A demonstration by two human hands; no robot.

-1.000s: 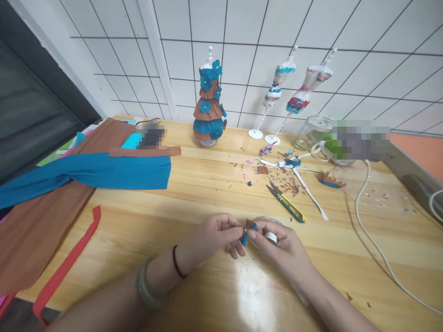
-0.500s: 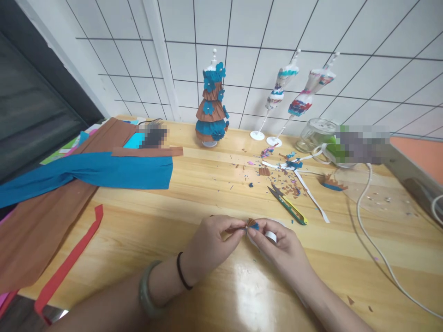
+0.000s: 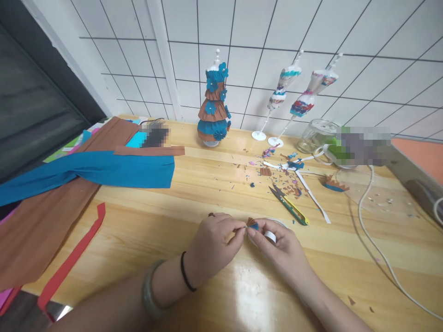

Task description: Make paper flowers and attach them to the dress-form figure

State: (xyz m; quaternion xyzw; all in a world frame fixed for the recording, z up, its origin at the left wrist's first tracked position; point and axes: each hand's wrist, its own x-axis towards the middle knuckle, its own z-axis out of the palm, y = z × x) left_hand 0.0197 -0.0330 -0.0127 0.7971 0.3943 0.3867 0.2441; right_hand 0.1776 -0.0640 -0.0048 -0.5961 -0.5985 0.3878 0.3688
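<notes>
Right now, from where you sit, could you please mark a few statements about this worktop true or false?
1. The right hand pinches a small pleated brown-and-blue piece. True.
2. The green-and-yellow metal snips lie on the broad blue sheet. False: the snips lie on the light wooden table.
3. A long, narrow red strip lies left of both hands. True.
4. The mannequin in ruffled blue and brown stands right of the clear glass jar. False: that mannequin stands left of the jar.

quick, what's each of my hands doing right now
Left hand: closed, thumb and finger pinching at the paper piece's edge.
Right hand: closed, holding the small brown and blue paper piece.
</notes>
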